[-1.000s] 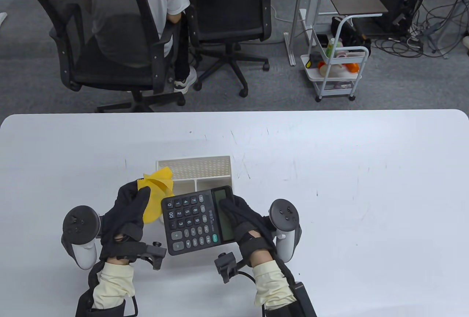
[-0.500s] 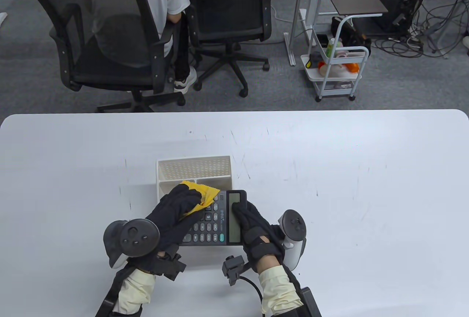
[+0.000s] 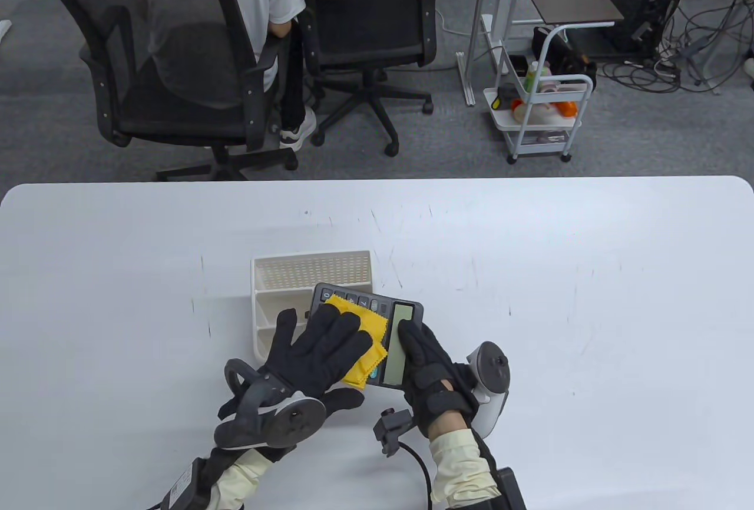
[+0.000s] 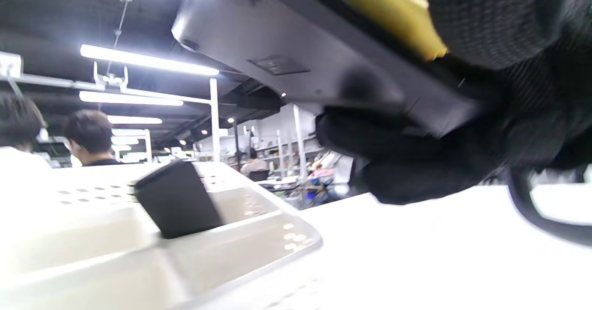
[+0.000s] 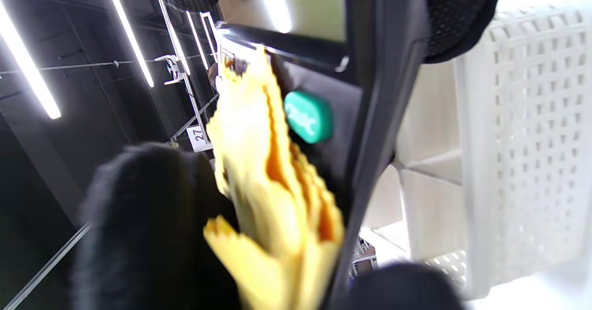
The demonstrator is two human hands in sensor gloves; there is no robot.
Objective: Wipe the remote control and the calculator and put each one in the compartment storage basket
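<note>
White compartment storage basket [image 3: 262, 298] stood near table's [image 3: 589, 310] front edge; left wrist view showed dark block [image 4: 178, 199] upright in one compartment, identity unclear. Calculator [image 3: 406, 327] held above basket's front part, off table. Right hand [image 3: 427, 360] gripped calculator's display end, thumb on screen. Left hand [image 3: 321, 351], fingers spread flat, pressed yellow cloth [image 3: 362, 339] onto keys. Green key's [image 5: 309, 117] writing blurred; tag "27" [image 5: 199, 137] in background.

The left hand [image 3: 312, 351] is lying flat with fingers [image 3: 344, 327] spread straight, pressing downward; the right hand [image 3: 427, 366] is gripping with fingers curled, thumb on top.
</note>
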